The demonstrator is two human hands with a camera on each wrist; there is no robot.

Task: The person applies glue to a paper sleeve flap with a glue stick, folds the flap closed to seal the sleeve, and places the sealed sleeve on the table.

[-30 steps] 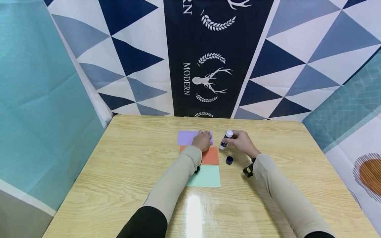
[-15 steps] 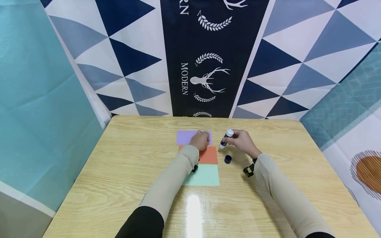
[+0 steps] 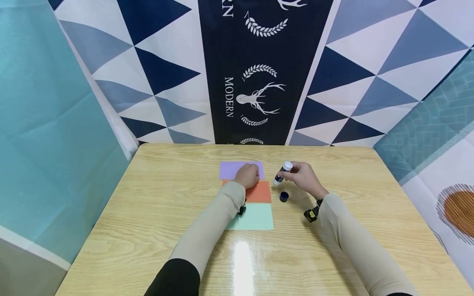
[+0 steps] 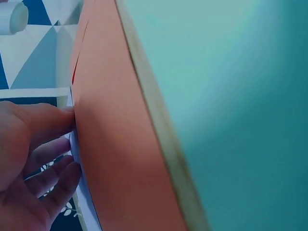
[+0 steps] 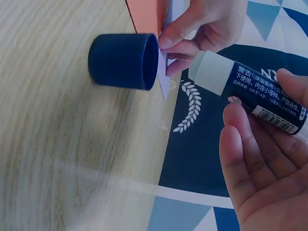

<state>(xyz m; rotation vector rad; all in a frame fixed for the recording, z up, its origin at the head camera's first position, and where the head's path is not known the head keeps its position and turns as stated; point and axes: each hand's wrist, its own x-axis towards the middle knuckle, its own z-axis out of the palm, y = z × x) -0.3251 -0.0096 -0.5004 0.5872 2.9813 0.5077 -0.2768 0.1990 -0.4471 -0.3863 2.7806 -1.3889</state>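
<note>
My right hand [image 3: 303, 177] holds a glue stick [image 5: 262, 94] between thumb and fingers, tilted, its uncapped white end pointing down toward the papers. The glue stick's dark blue cap [image 3: 284, 197] stands on the table just in front of it. Farther left, my left hand [image 3: 247, 176] reaches over a purple paper sheet [image 3: 228, 169] and an orange paper sheet [image 3: 262, 192]. In the left wrist view its thumb touches the edge of the orange sheet, and the other fingers rest at the purple one. A mint green sheet [image 3: 259, 217] lies nearest the body, partly under the left forearm.
The three sheets lie in a column on the light wooden table [image 3: 159, 193]. Behind the table's far edge hangs a patterned cloth [image 3: 177, 74], with a teal cloth [image 3: 55, 123] at the left. A small black wrist camera [image 3: 312, 214] hangs below the right wrist.
The left hand has shifted slightly left and toward the body over the sheets. The right hand keeps its hold on the glue stick almost in place. The head view has shifted slightly.
</note>
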